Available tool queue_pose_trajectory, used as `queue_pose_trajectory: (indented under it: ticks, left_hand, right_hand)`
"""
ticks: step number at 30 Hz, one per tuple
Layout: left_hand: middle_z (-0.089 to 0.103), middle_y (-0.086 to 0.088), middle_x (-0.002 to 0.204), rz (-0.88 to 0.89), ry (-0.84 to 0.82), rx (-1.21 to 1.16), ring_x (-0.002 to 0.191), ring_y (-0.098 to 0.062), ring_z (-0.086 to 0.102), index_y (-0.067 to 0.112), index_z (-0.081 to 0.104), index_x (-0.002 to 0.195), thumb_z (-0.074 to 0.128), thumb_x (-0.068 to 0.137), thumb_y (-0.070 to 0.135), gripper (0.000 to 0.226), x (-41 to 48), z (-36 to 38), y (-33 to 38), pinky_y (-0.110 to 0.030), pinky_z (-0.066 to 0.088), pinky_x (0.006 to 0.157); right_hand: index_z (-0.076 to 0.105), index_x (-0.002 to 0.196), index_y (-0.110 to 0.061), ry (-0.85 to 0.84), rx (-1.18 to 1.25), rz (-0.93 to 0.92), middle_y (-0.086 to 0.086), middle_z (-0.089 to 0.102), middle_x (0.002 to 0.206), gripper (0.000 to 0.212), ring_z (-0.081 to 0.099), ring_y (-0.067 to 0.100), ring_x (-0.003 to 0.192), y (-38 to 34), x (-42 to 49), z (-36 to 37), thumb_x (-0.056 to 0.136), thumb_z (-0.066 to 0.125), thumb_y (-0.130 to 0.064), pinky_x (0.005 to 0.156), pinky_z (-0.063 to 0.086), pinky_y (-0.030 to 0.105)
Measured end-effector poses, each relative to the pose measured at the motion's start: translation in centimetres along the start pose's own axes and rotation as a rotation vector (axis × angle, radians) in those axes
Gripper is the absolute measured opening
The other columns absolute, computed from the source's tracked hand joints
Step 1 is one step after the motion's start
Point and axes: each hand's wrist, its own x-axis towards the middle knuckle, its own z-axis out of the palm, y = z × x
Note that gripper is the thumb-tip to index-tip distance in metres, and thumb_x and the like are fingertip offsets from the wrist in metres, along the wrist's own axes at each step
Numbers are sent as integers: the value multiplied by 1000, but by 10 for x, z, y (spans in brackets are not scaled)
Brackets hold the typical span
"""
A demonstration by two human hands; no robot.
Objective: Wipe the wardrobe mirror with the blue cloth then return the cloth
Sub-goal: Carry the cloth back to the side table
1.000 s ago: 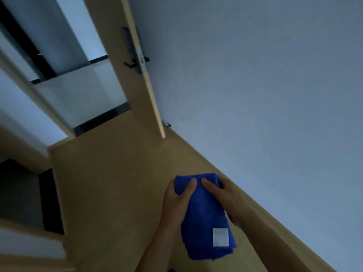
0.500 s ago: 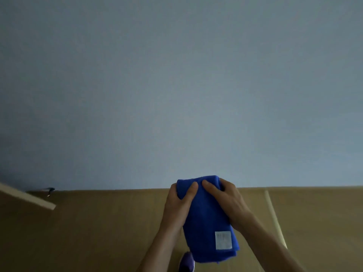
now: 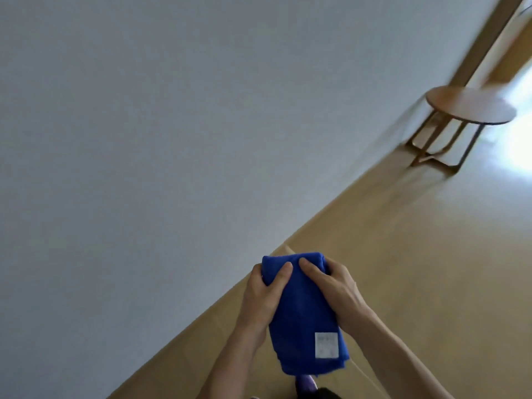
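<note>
Cloth, blue and folded into a thick pad, is held in front of us, low in the middle of the view, above the floor. Our left hand grips its upper left edge: the thumb lies on top and the fingers curl round behind. Our right hand grips the upper right edge the same way, with its thumb on top, near the left thumb but apart from it. The cloth's lower end hangs free below both hands. A white label shows near its lower right corner; the print is too blurred to read. Behind the hands a pale grey wall fills the left and upper view and meets the tan floor along a slanting line. At upper right a round wooden table stands on thin legs near the wall, with bright light on the floor beside it. Below the cloth, at the bottom edge, a purple thing peeks out; we cannot tell what it is.
</note>
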Motion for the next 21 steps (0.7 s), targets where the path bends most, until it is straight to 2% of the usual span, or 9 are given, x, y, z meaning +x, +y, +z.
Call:
queue_pose_trajectory:
  ticks: [5, 10, 16, 21]
  left_hand:
    - [77, 13, 98, 0, -154, 80, 88, -8, 75, 32, 65, 109, 77, 73, 66, 51, 21, 54, 9, -30, 62, 73]
    - [77, 9, 98, 3, -206, 108, 88, -13, 76, 28, 64, 110, 79, 75, 61, 50, 44, 110, 19, -43, 64, 79]
    - [78, 10, 97, 31, -223, 116, 86, -13, 76, 30, 66, 107, 78, 81, 57, 40, 68, 185, 42, -36, 64, 74]
    - [77, 12, 96, 37, -257, 94, 87, -11, 76, 30, 65, 109, 77, 82, 56, 39, 80, 255, 53, -30, 62, 69]
  right_hand:
    - [74, 87, -35, 164, 63, 0, -4, 77, 86, 15, 74, 13, 80, 7, 3, -50, 89, 68, -48, 66, 59, 27]
    - [74, 98, -30, 189, 155, -13, 1, 77, 95, 23, 74, 21, 89, 8, 17, -104, 90, 67, -51, 80, 62, 43]
    - [73, 102, -29, 200, 241, -35, 4, 77, 101, 24, 74, 25, 94, -5, 42, -173, 90, 67, -50, 84, 60, 48]
    - [72, 100, -33, 254, 216, -51, -1, 77, 97, 22, 74, 20, 90, -15, 57, -239, 90, 66, -51, 81, 62, 42]
